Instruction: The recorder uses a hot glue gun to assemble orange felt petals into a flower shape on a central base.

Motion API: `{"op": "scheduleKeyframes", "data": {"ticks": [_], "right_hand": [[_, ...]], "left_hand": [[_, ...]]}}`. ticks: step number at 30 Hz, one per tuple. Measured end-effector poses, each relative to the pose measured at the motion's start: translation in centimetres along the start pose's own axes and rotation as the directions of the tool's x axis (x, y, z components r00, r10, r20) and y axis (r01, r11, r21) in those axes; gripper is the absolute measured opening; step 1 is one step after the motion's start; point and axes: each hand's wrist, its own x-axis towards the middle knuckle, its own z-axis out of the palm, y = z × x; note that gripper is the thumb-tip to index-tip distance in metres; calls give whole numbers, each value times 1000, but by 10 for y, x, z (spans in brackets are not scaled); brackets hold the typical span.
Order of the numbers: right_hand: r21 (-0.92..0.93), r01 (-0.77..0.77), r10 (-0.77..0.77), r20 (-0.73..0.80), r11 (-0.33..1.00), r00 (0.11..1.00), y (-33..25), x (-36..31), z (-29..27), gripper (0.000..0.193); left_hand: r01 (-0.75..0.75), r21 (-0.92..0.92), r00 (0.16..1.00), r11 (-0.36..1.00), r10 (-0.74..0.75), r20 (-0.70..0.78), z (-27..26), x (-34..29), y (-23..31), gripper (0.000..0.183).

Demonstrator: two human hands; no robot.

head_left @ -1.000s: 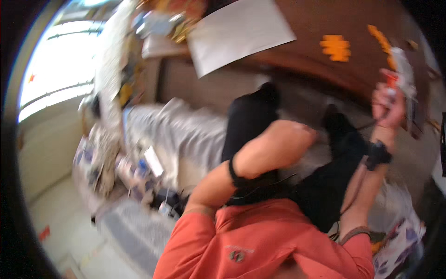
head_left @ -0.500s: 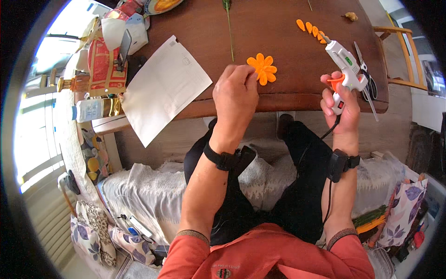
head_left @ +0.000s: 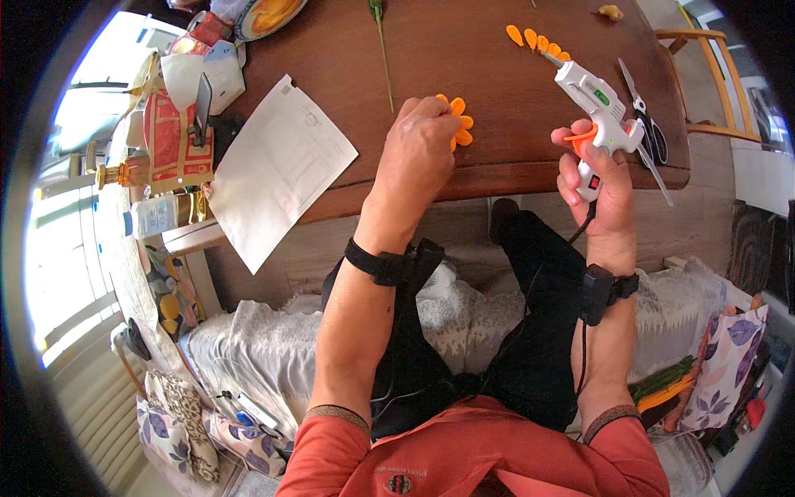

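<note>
My left hand [head_left: 418, 147] is closed, knuckles up, over the left part of an orange flower [head_left: 465, 123] with rounded fuzzy petals, which lies on the table. Its fingertips are hidden behind the hand, so what they pinch does not show. In my right hand [head_left: 609, 174] is a white glue gun [head_left: 595, 95], my fingers around its handle and by the orange trigger. The nozzle points up and left, close to a row of loose orange petals [head_left: 531, 38]. A translucent glue stick [head_left: 656, 176] sticks out of the gun's back.
Scissors [head_left: 638, 108] lie right of the glue gun on the brown table [head_left: 489, 74]. A green stem [head_left: 384, 62] and a white paper sheet [head_left: 286, 170] lie to the left. Bottles [head_left: 157, 217], bags and a plate [head_left: 267, 18] crowd the left side. A black cord hangs from the gun.
My left hand has moved right over the flower, covering more of it. My right hand keeps the glue gun in much the same place. The whole view has shifted slightly.
</note>
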Motion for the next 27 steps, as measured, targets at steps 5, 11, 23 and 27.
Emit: {"op": "scheduleKeyframes", "data": {"ticks": [5,11,23,27], "right_hand": [[7,-10,10,-5,1000,1000,-2,0,1,33],[6,-17,17,-4,1000,1000,-2,1,-1,31],[-99,-20,21,11,995,1000,-2,1,9,33],[-157,-10,11,8,988,1000,-2,2,11,35]], "left_hand": [[32,23,998,999,-34,46,6,-1,-6,23],[51,48,997,998,-54,53,10,1,-5,15],[84,74,995,994,-88,46,8,2,-4,13],[91,87,995,992,-95,39,7,3,-3,14]]}}
